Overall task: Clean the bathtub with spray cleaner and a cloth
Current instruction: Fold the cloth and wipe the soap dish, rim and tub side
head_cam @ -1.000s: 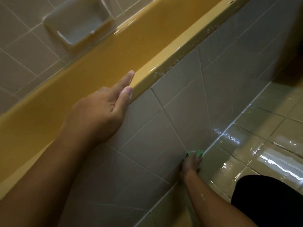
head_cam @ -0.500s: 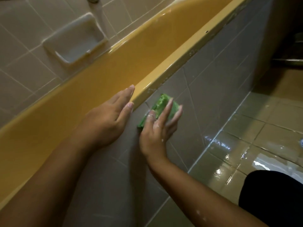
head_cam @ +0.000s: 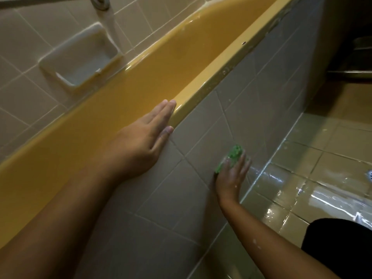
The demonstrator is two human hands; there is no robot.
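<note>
The right hand (head_cam: 231, 178) presses a green scrubbing pad (head_cam: 231, 158) flat against the grey tiled side panel (head_cam: 171, 198) of the yellow bathtub (head_cam: 141, 81), fingers spread over it rather than curled round, low down near the wet floor tiles (head_cam: 302, 178). Up and to the left of that grip, the left hand (head_cam: 141, 141) lies open and empty on the tub rim (head_cam: 201, 93). The pad looks soft, light and soapy, likely to slip; palm pressure across its back seems the safest hold.
</note>
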